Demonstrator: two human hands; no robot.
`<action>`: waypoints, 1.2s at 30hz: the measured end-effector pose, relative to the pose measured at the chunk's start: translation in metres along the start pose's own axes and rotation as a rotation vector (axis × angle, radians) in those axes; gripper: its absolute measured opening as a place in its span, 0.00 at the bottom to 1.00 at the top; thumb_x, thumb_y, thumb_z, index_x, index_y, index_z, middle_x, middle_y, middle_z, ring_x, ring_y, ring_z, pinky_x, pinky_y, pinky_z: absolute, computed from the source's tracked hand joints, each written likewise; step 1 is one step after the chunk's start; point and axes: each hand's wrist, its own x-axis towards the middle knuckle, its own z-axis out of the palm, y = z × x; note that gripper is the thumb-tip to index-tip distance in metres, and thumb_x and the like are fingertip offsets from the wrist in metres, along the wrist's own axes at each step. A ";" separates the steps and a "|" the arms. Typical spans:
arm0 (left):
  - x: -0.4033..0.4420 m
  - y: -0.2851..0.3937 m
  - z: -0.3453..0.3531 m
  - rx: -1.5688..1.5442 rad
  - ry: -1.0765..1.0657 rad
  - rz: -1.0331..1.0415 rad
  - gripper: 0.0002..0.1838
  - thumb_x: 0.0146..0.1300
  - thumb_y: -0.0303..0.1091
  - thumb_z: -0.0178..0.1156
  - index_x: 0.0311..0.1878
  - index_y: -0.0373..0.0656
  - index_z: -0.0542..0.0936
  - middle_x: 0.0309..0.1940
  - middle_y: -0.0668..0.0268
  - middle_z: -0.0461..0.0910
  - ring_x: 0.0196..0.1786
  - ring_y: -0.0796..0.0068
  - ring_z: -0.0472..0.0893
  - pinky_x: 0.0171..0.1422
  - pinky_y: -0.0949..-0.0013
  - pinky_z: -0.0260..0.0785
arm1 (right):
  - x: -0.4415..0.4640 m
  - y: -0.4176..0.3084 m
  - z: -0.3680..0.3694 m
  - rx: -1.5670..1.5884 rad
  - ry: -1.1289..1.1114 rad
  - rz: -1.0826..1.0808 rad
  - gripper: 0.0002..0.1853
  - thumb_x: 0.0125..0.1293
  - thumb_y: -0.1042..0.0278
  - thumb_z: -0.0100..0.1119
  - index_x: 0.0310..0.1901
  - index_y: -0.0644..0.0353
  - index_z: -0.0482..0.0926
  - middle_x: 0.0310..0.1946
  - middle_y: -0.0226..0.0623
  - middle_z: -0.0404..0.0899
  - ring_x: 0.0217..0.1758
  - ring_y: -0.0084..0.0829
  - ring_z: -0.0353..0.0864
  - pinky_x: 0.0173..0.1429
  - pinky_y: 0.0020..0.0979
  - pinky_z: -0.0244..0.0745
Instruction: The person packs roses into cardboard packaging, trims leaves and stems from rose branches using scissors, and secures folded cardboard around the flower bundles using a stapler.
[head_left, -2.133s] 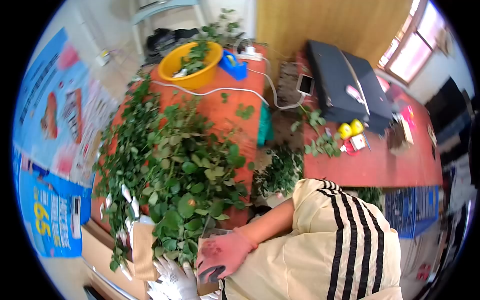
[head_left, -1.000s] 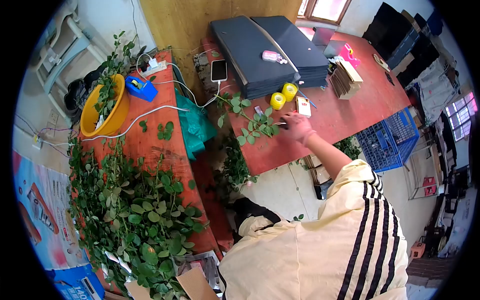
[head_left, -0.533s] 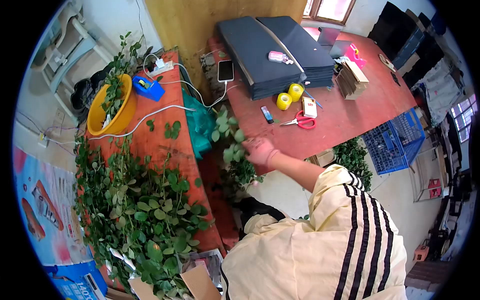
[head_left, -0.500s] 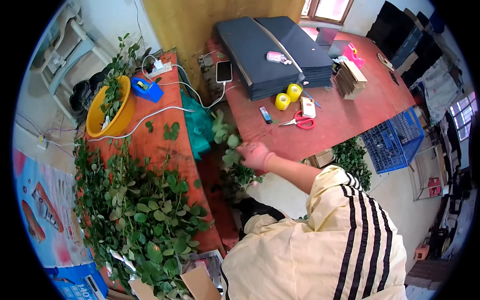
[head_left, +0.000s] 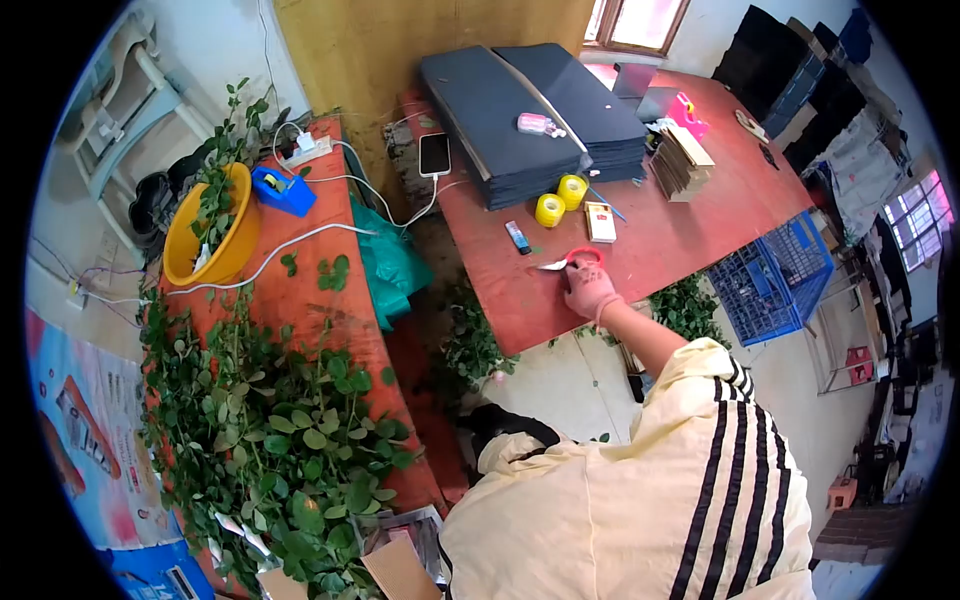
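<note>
My right hand (head_left: 590,290), in a pink glove, reaches over the red table near its front edge. Its fingers are closed on the red-handled scissors (head_left: 584,256); the blades point left, and the glove hides part of the handles. Just beyond are a white-and-red small box (head_left: 600,222), two yellow tape rolls (head_left: 549,210) and a small blue lighter-like item (head_left: 517,237). My left hand is out of view. A large heap of leafy green stems (head_left: 290,430) covers the orange-red table on the left.
A yellow basin (head_left: 240,225) with stems and a blue tape dispenser (head_left: 284,190) sit on the left table. Black sheets (head_left: 500,130) are stacked at the back. A phone (head_left: 434,155) is on a cable. A blue crate (head_left: 770,290) stands right; a green bag (head_left: 385,265) hangs between the tables.
My right hand has moved from the gap between the tables, where it held a leafy stem, rightward onto the scissors. The stem is no longer in it. The view has shifted slightly.
</note>
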 end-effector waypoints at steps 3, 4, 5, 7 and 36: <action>0.001 -0.001 -0.002 -0.004 0.003 -0.005 0.41 0.57 0.45 0.53 0.68 0.28 0.54 0.70 0.42 0.49 0.72 0.39 0.47 0.75 0.45 0.36 | -0.014 -0.018 -0.030 0.160 0.026 -0.010 0.18 0.54 0.58 0.57 0.45 0.58 0.77 0.47 0.46 0.75 0.51 0.43 0.76 0.55 0.38 0.71; -0.001 -0.005 -0.001 -0.006 0.002 -0.010 0.41 0.57 0.45 0.53 0.68 0.28 0.54 0.70 0.42 0.50 0.72 0.39 0.47 0.75 0.45 0.36 | -0.015 -0.023 -0.043 0.200 -0.036 0.036 0.19 0.54 0.57 0.58 0.45 0.57 0.77 0.47 0.45 0.76 0.52 0.42 0.76 0.56 0.37 0.71; -0.003 -0.010 -0.001 -0.007 0.001 -0.019 0.41 0.57 0.44 0.53 0.68 0.28 0.54 0.70 0.42 0.50 0.72 0.39 0.47 0.75 0.45 0.36 | -0.014 -0.021 -0.042 0.207 -0.039 0.025 0.19 0.54 0.57 0.58 0.45 0.57 0.77 0.47 0.45 0.76 0.52 0.42 0.76 0.56 0.37 0.71; -0.011 -0.017 0.000 -0.016 -0.020 -0.054 0.41 0.57 0.44 0.53 0.68 0.28 0.54 0.70 0.42 0.50 0.72 0.39 0.47 0.75 0.45 0.36 | -0.005 -0.007 -0.035 0.053 -0.117 -0.099 0.21 0.53 0.61 0.59 0.50 0.53 0.76 0.48 0.40 0.76 0.53 0.41 0.76 0.58 0.36 0.71; -0.036 -0.012 -0.016 -0.263 -0.087 -0.200 0.41 0.54 0.45 0.53 0.66 0.24 0.56 0.67 0.38 0.52 0.72 0.37 0.45 0.75 0.42 0.32 | 0.051 -0.374 -0.127 1.376 -1.007 -0.911 0.25 0.54 0.76 0.65 0.56 0.65 0.72 0.44 0.33 0.79 0.47 0.22 0.78 0.50 0.24 0.73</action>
